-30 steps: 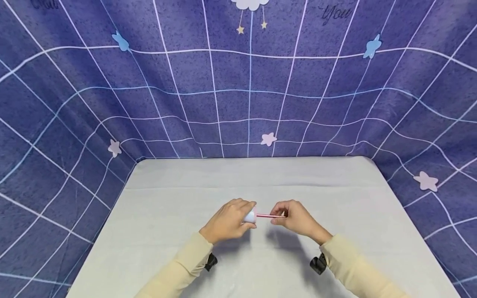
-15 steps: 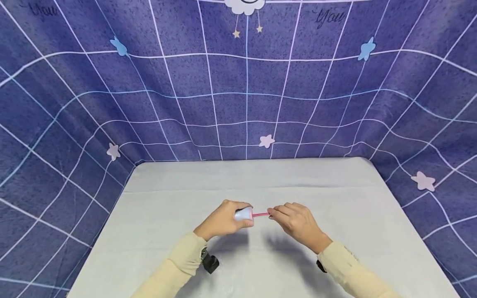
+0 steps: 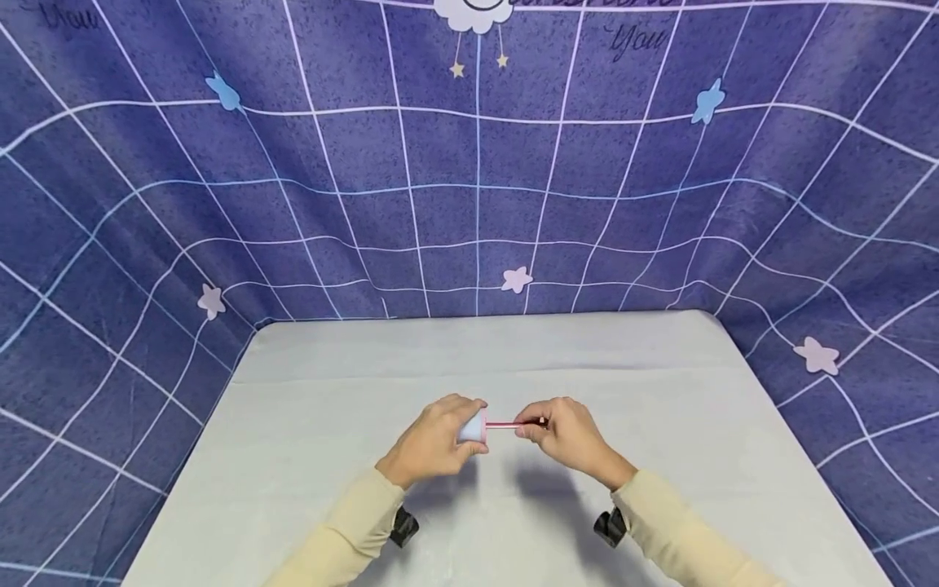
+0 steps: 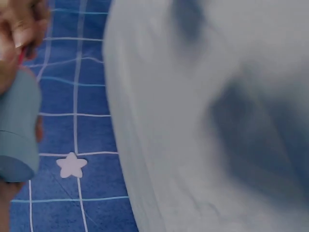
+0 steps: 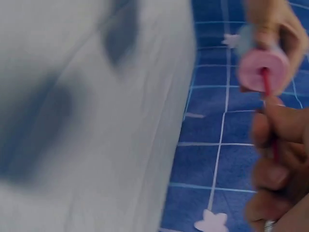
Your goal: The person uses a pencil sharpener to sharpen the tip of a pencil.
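Note:
My left hand (image 3: 429, 442) grips a light blue, cylindrical pencil sharpener (image 3: 471, 427) with a pink end, held sideways above the table. A thin red pencil (image 3: 502, 425) enters the hole in the middle of that pink end (image 5: 251, 73). Thumb and fingers of my right hand (image 3: 574, 434) pinch the pencil a short way from the sharpener. In the left wrist view the blue body (image 4: 19, 113) shows its flat base toward the camera. The pencil's tip is hidden inside the sharpener.
A white cloth covers the table (image 3: 352, 350). Behind it and on both sides hangs a blue-purple curtain (image 3: 440, 220) with grid lines and stars. A dark wrist camera (image 3: 404, 527) sits under the left sleeve, another camera (image 3: 610, 528) under the right.
My right hand rolled over, back upward, then turned back, keeping its pinch on the pencil. The pencil sharpener tilted slightly and levelled again in the left hand. Both hands appear a little further left.

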The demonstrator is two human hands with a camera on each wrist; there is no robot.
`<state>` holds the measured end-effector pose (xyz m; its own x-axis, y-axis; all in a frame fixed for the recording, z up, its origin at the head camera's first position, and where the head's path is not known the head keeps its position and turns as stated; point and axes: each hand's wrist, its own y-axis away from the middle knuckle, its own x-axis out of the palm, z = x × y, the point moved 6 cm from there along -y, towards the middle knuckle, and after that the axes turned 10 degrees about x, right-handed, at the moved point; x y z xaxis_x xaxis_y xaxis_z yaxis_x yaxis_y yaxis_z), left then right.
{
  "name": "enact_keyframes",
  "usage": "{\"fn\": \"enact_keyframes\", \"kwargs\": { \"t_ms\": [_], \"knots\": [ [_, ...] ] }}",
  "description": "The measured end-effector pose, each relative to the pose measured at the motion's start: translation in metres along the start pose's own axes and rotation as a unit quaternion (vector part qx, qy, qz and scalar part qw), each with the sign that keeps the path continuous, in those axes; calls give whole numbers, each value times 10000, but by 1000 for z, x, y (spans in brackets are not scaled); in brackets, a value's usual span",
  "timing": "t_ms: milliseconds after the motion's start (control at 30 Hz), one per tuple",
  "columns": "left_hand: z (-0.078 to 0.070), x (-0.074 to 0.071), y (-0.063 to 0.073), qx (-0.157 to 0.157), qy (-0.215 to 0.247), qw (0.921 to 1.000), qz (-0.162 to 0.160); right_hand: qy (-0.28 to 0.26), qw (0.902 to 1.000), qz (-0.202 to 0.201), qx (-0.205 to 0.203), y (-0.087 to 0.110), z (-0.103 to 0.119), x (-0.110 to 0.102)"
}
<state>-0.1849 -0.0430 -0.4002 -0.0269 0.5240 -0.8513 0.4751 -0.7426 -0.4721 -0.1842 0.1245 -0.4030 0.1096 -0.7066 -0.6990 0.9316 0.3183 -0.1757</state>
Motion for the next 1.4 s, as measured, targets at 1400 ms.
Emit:
{"fn": "enact_keyframes", "kwargs": {
  "t_ms": [1400],
  "knots": [
    [8, -4, -4, -1386, 2044, 9578, 1471, 2251, 8704, -3185, -3005, 41, 24, -2]
  ]
}}
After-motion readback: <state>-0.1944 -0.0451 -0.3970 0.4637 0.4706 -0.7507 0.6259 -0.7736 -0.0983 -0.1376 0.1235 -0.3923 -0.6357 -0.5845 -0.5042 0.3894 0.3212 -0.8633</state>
